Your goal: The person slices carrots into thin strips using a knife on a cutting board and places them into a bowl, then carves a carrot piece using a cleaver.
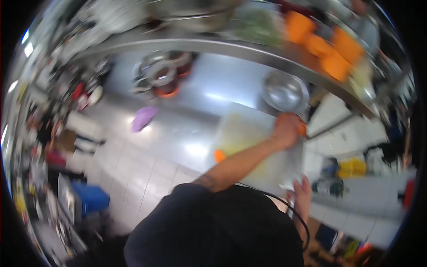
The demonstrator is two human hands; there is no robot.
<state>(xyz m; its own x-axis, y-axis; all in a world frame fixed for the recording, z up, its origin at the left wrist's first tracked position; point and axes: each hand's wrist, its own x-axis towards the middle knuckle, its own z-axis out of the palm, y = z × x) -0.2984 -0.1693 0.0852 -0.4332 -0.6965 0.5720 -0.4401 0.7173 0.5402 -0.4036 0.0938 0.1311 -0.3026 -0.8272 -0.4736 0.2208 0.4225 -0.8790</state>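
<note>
Head view: left grip (287, 130) closed on orange piece (303, 128) poking out rightward, axis unclear; right grip (303, 191) farther, hold unclear.

White glare on the steel counter (178, 127), widespread blur, edges fisheye-curved into black.

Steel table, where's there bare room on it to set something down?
The table looks bare between the purple item and the cutting board, and between the clustered containers and the metal bowl. It's crowded at those containers and at the board's far right corner, where the left hand is near the bowl.
</note>
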